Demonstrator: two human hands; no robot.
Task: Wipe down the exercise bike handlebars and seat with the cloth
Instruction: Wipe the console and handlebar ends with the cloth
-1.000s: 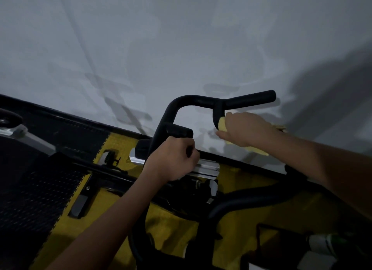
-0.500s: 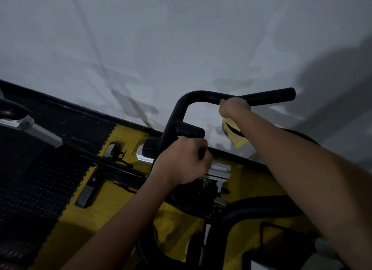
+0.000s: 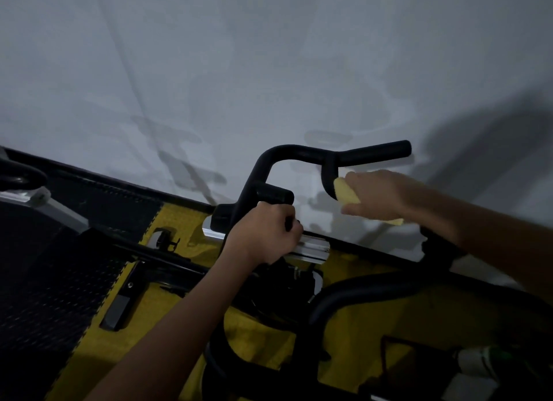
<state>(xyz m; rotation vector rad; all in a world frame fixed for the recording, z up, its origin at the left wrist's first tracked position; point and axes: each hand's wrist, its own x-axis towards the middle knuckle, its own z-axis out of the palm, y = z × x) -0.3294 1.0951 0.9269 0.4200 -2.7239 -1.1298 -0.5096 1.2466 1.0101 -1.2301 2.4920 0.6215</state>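
— Item one: handlebars (image 3: 287, 152)?
— Black, matte, round tubing, bending in smooth curves; one straight horn ending blunt at upper right, a short stub grip lower left. Standing in front of a pale grey wall (image 3: 269, 56).

— Left hand (image 3: 263, 233)?
— Curling fingers (image 3: 291, 221) round the near bar just under the stub grip, gripping it.

— Right hand (image 3: 377, 195)?
— Clutching the cloth (image 3: 345, 192), fingers wrapping round it and pressing it against the downward-curving bar below the horn junction. Blurring somewhat at the edges.

— Cloth?
— Yellow, soft, bunching into a rounded wad; a small corner poking out beneath the wrist.

— Seat?
— Not showing anywhere in view.

— Floor (image 3: 179, 218)?
— Yellow mat with a fine pebbled grain, meeting black studded rubber matting (image 3: 45, 281) at left.

— Metal parts?
— Bright silver slider rail (image 3: 311, 248) lying just under the left hand; small black knob (image 3: 163, 237) sitting further left.

— Labels or writing?
— Too dim for reading any.
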